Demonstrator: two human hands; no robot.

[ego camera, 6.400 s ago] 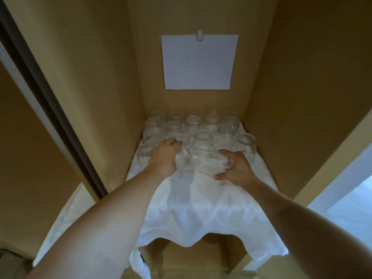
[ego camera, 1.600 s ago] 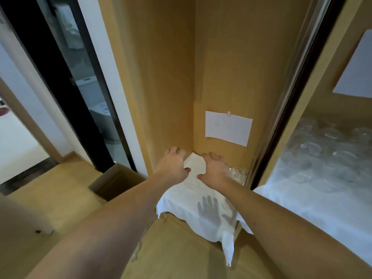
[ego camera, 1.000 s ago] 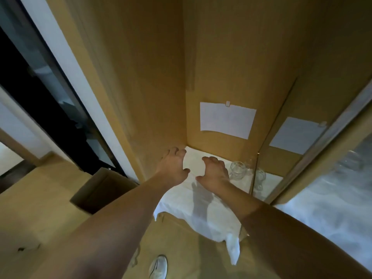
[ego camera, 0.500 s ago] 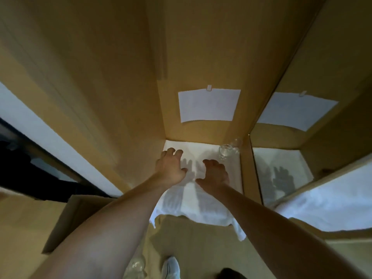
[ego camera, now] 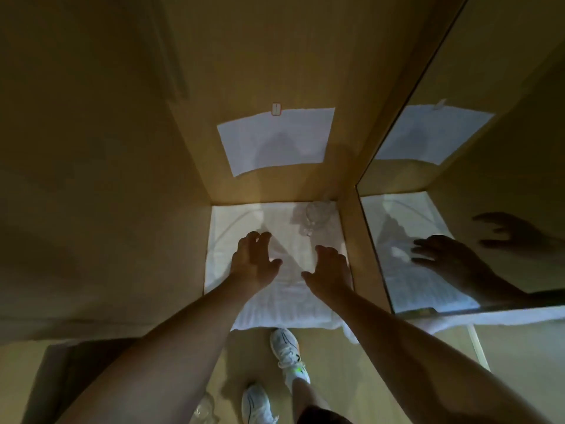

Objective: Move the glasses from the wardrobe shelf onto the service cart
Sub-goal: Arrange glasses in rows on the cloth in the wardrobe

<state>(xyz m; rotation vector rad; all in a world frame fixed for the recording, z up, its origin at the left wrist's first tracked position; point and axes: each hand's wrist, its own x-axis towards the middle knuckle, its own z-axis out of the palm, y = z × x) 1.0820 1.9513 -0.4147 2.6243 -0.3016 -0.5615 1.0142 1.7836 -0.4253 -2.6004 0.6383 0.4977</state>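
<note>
Both arms reach forward into a narrow wooden compartment whose shelf is covered by a white cloth (ego camera: pixel 238 228). Left hand (ego camera: pixel 252 264) sits over the cloth toward the left-centre of the shelf, palm down, fingers (ego camera: pixel 263 238) loosely curled and slightly spread, holding nothing; contact with the cloth cannot be told. Right hand (ego camera: pixel 331 272) lies beside it toward the right side of the shelf, palm down, thumb out to the left, fingers bent downward at the tips, likewise gripping nothing. The hands are apart, a strip of cloth showing between them. One clear glass (ego camera: pixel 318 214) stands on the cloth in the far right corner of the shelf, against the back wall and just beside the right-hand panel; it lies beyond the right hand and is not touched by it. Whether it is upright or inverted is unclear in the dim light. A white paper sheet (ego camera: pixel 276 139) is clipped to the back wall above the shelf. A mirror panel (ego camera: pixel 458 209) on the right reflects the cloth, the sheet and a hand. The cloth's near edge hangs over the front edge of the shelf. Below, on the wooden floor, the person's two white sneakers (ego camera: pixel 287 351); a faint glassy object (ego camera: pixel 204 408) shows near the bottom edge, too blurred to identify.
</note>
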